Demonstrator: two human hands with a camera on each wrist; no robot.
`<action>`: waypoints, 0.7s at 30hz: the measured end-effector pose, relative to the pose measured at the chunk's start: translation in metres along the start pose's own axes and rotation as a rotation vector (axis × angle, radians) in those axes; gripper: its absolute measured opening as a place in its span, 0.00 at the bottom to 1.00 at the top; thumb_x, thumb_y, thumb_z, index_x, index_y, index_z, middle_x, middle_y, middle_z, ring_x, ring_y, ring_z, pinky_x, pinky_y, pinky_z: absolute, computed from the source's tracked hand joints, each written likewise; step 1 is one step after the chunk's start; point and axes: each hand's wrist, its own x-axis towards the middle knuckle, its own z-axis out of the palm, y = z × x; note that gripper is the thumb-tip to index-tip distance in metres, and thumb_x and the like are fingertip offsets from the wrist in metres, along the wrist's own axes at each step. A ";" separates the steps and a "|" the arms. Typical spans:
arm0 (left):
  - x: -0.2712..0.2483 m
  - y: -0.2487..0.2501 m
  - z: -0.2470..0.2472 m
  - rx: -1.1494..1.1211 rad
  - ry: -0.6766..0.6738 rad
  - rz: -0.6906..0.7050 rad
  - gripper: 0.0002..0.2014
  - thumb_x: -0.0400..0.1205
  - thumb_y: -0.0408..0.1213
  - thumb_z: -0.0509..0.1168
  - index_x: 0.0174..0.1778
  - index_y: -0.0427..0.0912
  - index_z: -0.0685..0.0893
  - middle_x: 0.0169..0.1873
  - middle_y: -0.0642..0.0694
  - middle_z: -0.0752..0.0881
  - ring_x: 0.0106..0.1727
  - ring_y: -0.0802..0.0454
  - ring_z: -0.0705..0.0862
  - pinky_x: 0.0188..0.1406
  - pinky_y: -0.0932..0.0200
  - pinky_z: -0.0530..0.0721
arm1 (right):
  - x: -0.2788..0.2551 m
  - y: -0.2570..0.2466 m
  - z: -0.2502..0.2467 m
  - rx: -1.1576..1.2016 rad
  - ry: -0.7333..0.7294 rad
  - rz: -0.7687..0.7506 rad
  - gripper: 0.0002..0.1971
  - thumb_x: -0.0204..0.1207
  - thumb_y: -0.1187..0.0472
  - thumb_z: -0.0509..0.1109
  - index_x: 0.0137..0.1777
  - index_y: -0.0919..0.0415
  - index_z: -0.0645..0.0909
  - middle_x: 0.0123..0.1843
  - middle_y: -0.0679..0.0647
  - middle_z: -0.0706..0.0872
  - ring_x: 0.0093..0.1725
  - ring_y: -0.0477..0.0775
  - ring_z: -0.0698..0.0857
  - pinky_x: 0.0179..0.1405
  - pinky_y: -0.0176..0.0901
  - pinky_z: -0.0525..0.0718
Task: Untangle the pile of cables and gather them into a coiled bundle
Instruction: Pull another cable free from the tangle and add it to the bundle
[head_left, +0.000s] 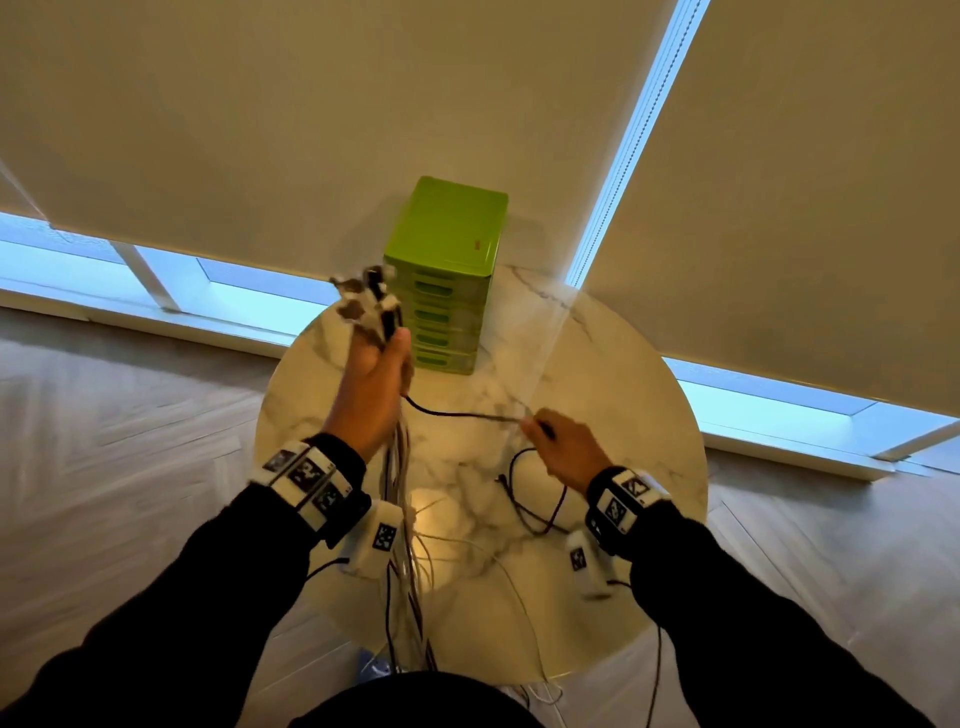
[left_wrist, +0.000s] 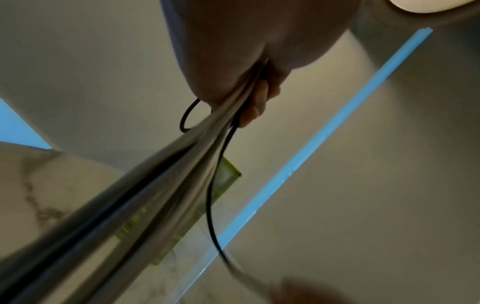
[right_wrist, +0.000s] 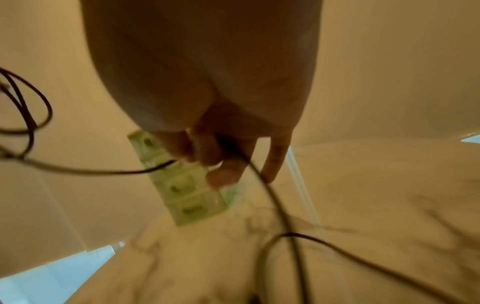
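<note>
A round, marble-veined table (head_left: 623, 395) is bearing a boxy green plastic drawer unit (head_left: 447, 244). Above it, the left hand (head_left: 376, 384) is fisting a thick bunch of thin cables (head_left: 402, 519), plugs uppermost. The right hand (head_left: 563, 449) is pinching one smooth black cable (head_left: 452, 413) stretched between both hands.

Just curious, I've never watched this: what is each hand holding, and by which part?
The left hand grips the cable bundle just below its plug ends. The right hand pinches one black cable mid-length, running across from the bundle.
</note>
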 end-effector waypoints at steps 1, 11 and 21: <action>-0.006 -0.004 0.007 0.065 -0.068 -0.011 0.06 0.91 0.41 0.57 0.49 0.54 0.75 0.32 0.47 0.70 0.30 0.53 0.70 0.33 0.52 0.68 | 0.008 -0.010 -0.006 0.024 0.123 -0.015 0.17 0.88 0.46 0.60 0.39 0.53 0.72 0.29 0.48 0.75 0.33 0.56 0.79 0.38 0.49 0.75; -0.018 0.003 0.044 -0.166 -0.170 -0.362 0.21 0.87 0.56 0.62 0.36 0.45 0.79 0.26 0.48 0.64 0.25 0.52 0.64 0.26 0.55 0.65 | -0.013 -0.111 -0.025 0.313 -0.002 -0.442 0.11 0.92 0.55 0.53 0.56 0.59 0.74 0.39 0.40 0.83 0.35 0.34 0.84 0.37 0.26 0.77; 0.015 -0.001 0.031 -0.317 0.144 -0.307 0.10 0.90 0.34 0.56 0.42 0.44 0.73 0.33 0.49 0.75 0.20 0.59 0.66 0.24 0.60 0.68 | -0.030 -0.019 -0.012 0.183 -0.222 -0.250 0.16 0.91 0.48 0.53 0.40 0.44 0.69 0.35 0.43 0.75 0.33 0.40 0.74 0.44 0.40 0.76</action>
